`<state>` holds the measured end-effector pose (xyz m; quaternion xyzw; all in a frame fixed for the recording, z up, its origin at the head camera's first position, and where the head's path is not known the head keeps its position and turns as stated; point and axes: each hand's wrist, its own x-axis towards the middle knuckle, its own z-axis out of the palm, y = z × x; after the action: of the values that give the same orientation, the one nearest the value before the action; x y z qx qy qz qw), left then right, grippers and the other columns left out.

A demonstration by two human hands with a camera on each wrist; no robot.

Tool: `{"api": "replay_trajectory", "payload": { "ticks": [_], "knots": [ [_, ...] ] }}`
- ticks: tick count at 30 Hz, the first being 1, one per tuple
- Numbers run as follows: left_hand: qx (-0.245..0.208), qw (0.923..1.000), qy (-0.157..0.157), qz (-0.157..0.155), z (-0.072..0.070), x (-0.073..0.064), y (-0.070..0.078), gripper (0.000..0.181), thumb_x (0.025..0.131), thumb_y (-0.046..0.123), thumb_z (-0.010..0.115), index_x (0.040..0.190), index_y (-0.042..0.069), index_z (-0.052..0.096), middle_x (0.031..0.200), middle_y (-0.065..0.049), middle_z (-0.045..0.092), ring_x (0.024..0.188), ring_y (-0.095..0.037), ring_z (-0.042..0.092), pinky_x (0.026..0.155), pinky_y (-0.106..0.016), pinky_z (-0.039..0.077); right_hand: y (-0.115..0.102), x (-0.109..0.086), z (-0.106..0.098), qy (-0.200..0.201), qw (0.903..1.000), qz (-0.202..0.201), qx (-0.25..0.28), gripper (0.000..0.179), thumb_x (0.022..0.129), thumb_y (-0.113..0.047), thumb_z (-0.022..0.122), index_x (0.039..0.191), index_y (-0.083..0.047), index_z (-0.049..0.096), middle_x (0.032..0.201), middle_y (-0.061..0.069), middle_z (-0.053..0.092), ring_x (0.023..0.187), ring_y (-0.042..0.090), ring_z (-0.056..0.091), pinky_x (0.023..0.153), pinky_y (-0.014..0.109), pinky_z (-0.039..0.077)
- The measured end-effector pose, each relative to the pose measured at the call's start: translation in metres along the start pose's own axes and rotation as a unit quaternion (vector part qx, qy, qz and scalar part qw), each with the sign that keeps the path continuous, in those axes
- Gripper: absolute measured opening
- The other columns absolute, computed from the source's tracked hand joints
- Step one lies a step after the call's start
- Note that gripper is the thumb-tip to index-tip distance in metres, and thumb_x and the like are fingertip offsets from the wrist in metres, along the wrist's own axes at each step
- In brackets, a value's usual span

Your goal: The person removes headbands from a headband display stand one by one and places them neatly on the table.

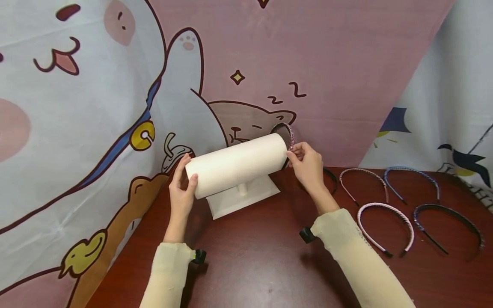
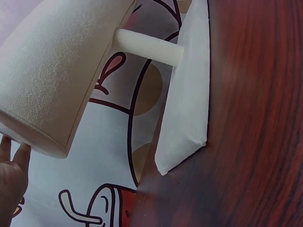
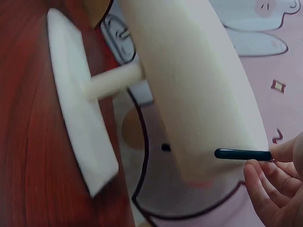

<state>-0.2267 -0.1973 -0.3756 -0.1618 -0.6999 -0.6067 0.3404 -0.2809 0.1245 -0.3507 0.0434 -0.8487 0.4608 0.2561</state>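
Note:
A white padded headband stand (image 1: pixel 239 164) has a cylinder on a short post above a flat base (image 1: pixel 246 197). My left hand (image 1: pixel 181 192) is at the cylinder's left end, thumb in front and fingers extended along the edge. In the left wrist view, fingertips (image 2: pixel 21 156) touch the end's rim. At the right end, my right hand (image 1: pixel 308 167) pinches a glittery pinkish headband (image 1: pixel 291 134) between thumb and fingers. The band loops round the cylinder's right end, its far side rising behind. Its dark tip (image 3: pixel 241 154) lies across the cylinder in the right wrist view.
Several headbands lie on the dark red table (image 1: pixel 246 265) at the right: a pale pink one (image 1: pixel 363 170), a blue one (image 1: pixel 412 169), a white-pink one (image 1: pixel 379 205) and a dark one (image 1: pixel 450 208). A black headband (image 1: pixel 332 179) lies behind my right wrist. A cartoon cloth (image 1: pixel 327 64) hangs close behind.

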Motion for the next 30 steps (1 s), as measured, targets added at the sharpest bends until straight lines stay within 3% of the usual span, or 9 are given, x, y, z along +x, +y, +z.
{"api": "replay_trajectory", "payload": {
  "ticks": [3, 8, 11, 16, 20, 24, 30],
  "knots": [
    [0.000, 1.0000, 0.005, 0.001, -0.002, 0.000, -0.007, 0.049, 0.090, -0.008, 0.057, 0.138, -0.005, 0.053, 0.152, -0.019, 0.047, 0.138, -0.012, 0.048, 0.105, -0.015, 0.043, 0.011, 0.000, -0.009, 0.005, 1.0000, 0.008, -0.003, 0.019, 0.094, -0.018, 0.068, 0.104, -0.002, 0.066, 0.092, 0.014, 0.075, 0.071, 0.027, 0.074, 0.075, 0.037, 0.059],
    [-0.008, 1.0000, 0.003, 0.005, -0.002, 0.001, -0.029, 0.051, 0.090, -0.008, 0.058, 0.140, -0.001, 0.053, 0.153, -0.012, 0.048, 0.140, -0.013, 0.047, 0.107, -0.016, 0.043, 0.027, 0.000, -0.026, 0.020, 0.9997, 0.013, 0.000, 0.021, 0.095, -0.019, 0.067, 0.105, 0.000, 0.066, 0.091, 0.017, 0.076, 0.056, -0.010, 0.060, 0.064, 0.013, 0.053],
    [-0.013, 0.9998, -0.003, 0.012, -0.001, 0.002, -0.033, 0.051, 0.090, -0.007, 0.059, 0.141, 0.000, 0.053, 0.153, -0.013, 0.047, 0.141, -0.015, 0.046, 0.108, -0.017, 0.042, 0.035, 0.003, -0.037, 0.037, 0.9990, 0.016, 0.021, 0.023, 0.095, -0.016, 0.066, 0.106, 0.004, 0.065, 0.092, 0.022, 0.075, 0.054, -0.020, 0.052, 0.058, 0.004, 0.047],
    [-0.016, 0.9997, -0.004, 0.021, -0.001, 0.003, -0.034, 0.051, 0.091, -0.005, 0.060, 0.140, 0.004, 0.055, 0.152, -0.011, 0.049, 0.142, -0.017, 0.045, 0.111, -0.019, 0.041, 0.045, 0.007, -0.059, 0.063, 0.9975, 0.016, 0.030, 0.022, 0.094, -0.012, 0.066, 0.105, 0.007, 0.064, 0.092, 0.026, 0.074, 0.056, -0.020, 0.054, 0.056, 0.003, 0.046],
    [-0.016, 0.9996, -0.002, 0.023, -0.002, 0.004, -0.033, 0.049, 0.091, -0.002, 0.060, 0.140, 0.004, 0.056, 0.151, -0.014, 0.050, 0.143, -0.018, 0.044, 0.112, -0.019, 0.040, 0.050, 0.003, -0.075, 0.054, 0.9964, 0.032, 0.057, 0.023, 0.094, -0.011, 0.065, 0.105, 0.009, 0.063, 0.079, 0.001, 0.073, 0.057, -0.014, 0.060, 0.057, 0.007, 0.051],
    [-0.013, 0.9996, -0.003, 0.024, -0.002, 0.003, -0.034, 0.049, 0.091, 0.000, 0.061, 0.140, 0.004, 0.055, 0.151, -0.015, 0.049, 0.143, -0.018, 0.044, 0.112, -0.019, 0.039, 0.055, -0.003, -0.086, 0.035, 0.9936, 0.056, 0.091, 0.025, 0.095, -0.010, 0.064, 0.108, 0.012, 0.061, 0.072, -0.025, 0.061, 0.058, -0.010, 0.062, 0.057, 0.011, 0.054],
    [-0.016, 0.9998, -0.002, 0.015, -0.003, 0.003, -0.032, 0.050, 0.091, -0.003, 0.060, 0.140, 0.003, 0.055, 0.151, -0.021, 0.046, 0.141, -0.016, 0.045, 0.109, -0.017, 0.042, 0.061, -0.012, -0.096, 0.021, 0.9932, 0.057, 0.099, 0.025, 0.095, -0.010, 0.064, 0.108, 0.011, 0.061, 0.073, -0.025, 0.062, 0.060, -0.007, 0.064, 0.059, 0.014, 0.056]
  ]
}}
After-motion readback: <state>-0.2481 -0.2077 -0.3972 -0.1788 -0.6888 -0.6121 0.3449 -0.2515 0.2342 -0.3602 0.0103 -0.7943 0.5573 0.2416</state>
